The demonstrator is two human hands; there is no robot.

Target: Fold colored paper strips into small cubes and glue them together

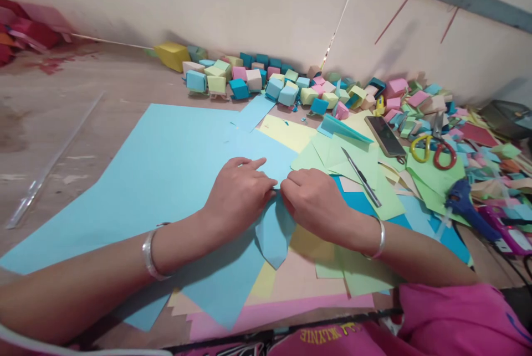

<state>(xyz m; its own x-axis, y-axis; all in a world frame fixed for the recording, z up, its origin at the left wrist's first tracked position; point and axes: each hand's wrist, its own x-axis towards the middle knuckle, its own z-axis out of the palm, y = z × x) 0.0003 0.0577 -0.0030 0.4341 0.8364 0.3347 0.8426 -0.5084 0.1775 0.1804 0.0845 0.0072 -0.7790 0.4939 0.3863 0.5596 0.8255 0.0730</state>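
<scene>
Close together over the middle of the table, my left hand [243, 192] and my right hand [312, 196] both pinch a small folded piece of light blue paper [275, 240]. Its pointed end hangs toward me below my fingers, and its upper part is hidden by them. Under my left hand and forearm spreads a large light blue sheet [166, 162]. Beside my right hand lie light green sheets [349, 151], with a craft knife [361, 176] resting on them.
Small folded paper boxes [274, 88] line the wall. To the right are a phone [385, 135], scissors [432, 148], a blue glue gun [467, 206] and paper scraps. A clear ruler-like strip [54, 165] lies at left. Pink sheets [266, 314] stick out near the front edge.
</scene>
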